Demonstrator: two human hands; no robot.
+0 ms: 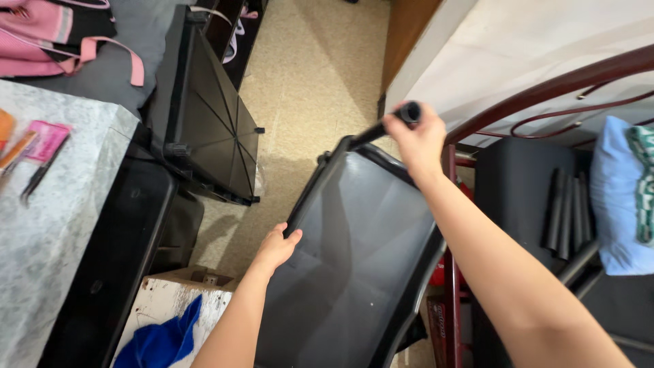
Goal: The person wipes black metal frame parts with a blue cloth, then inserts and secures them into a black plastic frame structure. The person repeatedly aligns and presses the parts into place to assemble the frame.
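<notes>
The right hand (417, 140) is stretched out in front on a nearly straight arm, its fingers wrapped tight round a short black tube (388, 124) that sits at the far corner of a black plastic shelf panel (354, 259). The left hand (278, 247) comes in lower with the arm bent, fingers curled over the panel's left rim and thumb lying along the edge. The panel is held tilted between both hands above the beige floor (306, 82), its smooth glossy face turned up toward the camera. A second black shelf panel (211, 129), ribbed underside showing, leans upright to the left. More black tubes (565, 211) lie in a bundle at the right, beside a pale blue pillow (616, 197) and a dark red metal frame (545, 88). A blue cloth (163, 341) lies at the lower left
</notes>
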